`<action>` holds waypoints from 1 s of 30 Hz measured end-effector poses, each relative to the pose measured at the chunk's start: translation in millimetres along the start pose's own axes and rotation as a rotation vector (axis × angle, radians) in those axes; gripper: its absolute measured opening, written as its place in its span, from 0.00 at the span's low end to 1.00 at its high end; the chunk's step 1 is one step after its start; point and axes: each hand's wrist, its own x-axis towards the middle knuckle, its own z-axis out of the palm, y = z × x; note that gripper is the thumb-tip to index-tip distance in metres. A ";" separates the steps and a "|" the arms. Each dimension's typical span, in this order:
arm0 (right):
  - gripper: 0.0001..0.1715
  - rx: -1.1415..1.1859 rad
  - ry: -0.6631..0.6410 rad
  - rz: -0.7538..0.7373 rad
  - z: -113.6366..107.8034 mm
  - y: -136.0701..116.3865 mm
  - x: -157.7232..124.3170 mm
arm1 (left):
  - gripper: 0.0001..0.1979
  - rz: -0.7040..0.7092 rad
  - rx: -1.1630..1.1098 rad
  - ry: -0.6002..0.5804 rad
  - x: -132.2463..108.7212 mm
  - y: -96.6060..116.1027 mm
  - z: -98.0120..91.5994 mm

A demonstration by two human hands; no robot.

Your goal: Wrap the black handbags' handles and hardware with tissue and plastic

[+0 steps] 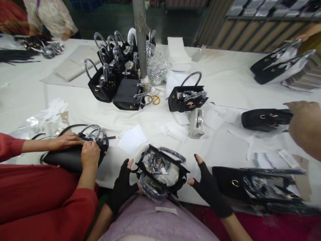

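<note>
A black handbag (pixel 184 179) stands with its top open at the table's near edge, right in front of me. Inside it lie a coiled, plastic-wrapped strap (pixel 159 163) and pale stuffing (pixel 173 175). Its two handles are wrapped in clear plastic. My left hand (pixel 124 184), in a black fingerless glove, is at the bag's left side with fingers spread; whether its fingertips touch the bag I cannot tell. My right hand (pixel 209 187), gloved the same way, is held apart from the bag's right side, thumb and fingers spread, with nothing in it.
A co-worker in red (pixel 50 201) handles a black bag (pixel 66 155) at left. Several black handbags (pixel 102 83) stand by a metal post (pixel 140 40). Ahead are white paper (pixel 132 139), yellow-handled scissors (pixel 155 99), a tape dispenser (pixel 196 124) and another handbag (pixel 187 97). A larger black bag (pixel 225 184) lies right.
</note>
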 end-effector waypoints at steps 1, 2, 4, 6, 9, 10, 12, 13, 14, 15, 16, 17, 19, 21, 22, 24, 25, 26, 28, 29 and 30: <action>0.56 0.033 -0.056 -0.010 7.5 2.4 2.0 | 0.23 0.065 -0.027 -0.050 -18.6 7.6 14.9; 0.53 0.087 -0.113 -0.020 17.0 2.1 4.0 | 0.21 0.186 -0.078 -0.126 -34.0 14.1 30.8; 0.45 0.214 -0.204 -0.044 34.2 -4.6 4.3 | 0.16 0.479 -0.209 -0.301 -52.1 22.0 60.4; 0.47 0.295 -0.239 -0.079 40.8 -15.1 -3.9 | 0.12 0.600 -0.294 -0.344 -55.4 23.3 80.7; 0.56 0.245 -0.268 -0.140 34.7 -30.9 -25.7 | 0.11 0.592 -0.298 -0.308 -51.4 20.5 90.5; 0.59 0.198 -0.286 -0.157 32.7 -35.4 -32.1 | 0.11 0.589 -0.272 -0.313 -50.7 21.2 90.1; 0.61 0.088 -0.293 -0.175 33.9 -42.5 -39.0 | 0.14 0.566 -0.199 -0.337 -50.6 28.5 87.6; 0.61 0.033 -0.265 -0.170 37.2 -44.4 -38.8 | 0.16 0.541 -0.169 -0.350 -50.1 35.6 86.4; 0.61 -0.019 -0.218 -0.152 41.7 -44.8 -36.1 | 0.17 0.514 -0.150 -0.360 -48.4 44.7 85.5; 0.58 -0.063 -0.160 -0.125 46.5 -43.7 -31.2 | 0.18 0.494 -0.139 -0.366 -45.2 55.2 85.0; 0.54 -0.097 -0.092 -0.084 50.7 -40.9 -24.6 | 0.18 0.481 -0.160 -0.382 -40.1 66.2 84.7; 0.49 -0.117 -0.028 -0.031 53.7 -36.8 -16.8 | 0.18 0.477 -0.209 -0.410 -33.1 76.5 84.6; 0.42 -0.113 0.038 0.089 54.5 -25.9 -0.1 | 0.20 0.480 -0.355 -0.485 -14.5 91.0 84.2; 0.40 -0.082 0.023 0.192 49.1 -14.3 15.1 | 0.26 0.451 -0.498 -0.531 5.9 93.0 83.8; 0.39 -0.062 -0.005 0.222 45.1 -9.1 21.5 | 0.29 0.385 -0.583 -0.547 14.6 89.0 83.7; 0.37 -0.020 -0.043 0.231 37.4 -0.6 32.2 | 0.34 0.157 -0.790 -0.591 24.9 74.2 84.4; 0.35 -0.003 -0.046 0.220 34.5 2.7 36.8 | 0.33 0.018 -0.910 -0.620 25.4 65.1 85.2; 0.34 0.012 -0.041 0.210 32.4 5.5 41.0 | 0.31 -0.107 -1.016 -0.646 23.0 56.1 86.1; 0.31 0.023 -0.025 0.202 31.2 9.2 48.1 | 0.25 -0.226 -1.113 -0.678 12.2 40.8 87.1; 0.30 0.012 -0.014 0.212 31.8 9.7 50.6 | 0.21 -0.265 -1.151 -0.651 6.2 34.5 86.2; 0.29 -0.004 -0.002 0.223 33.1 9.2 52.1 | 0.19 -0.326 -1.213 -0.592 1.3 28.3 83.4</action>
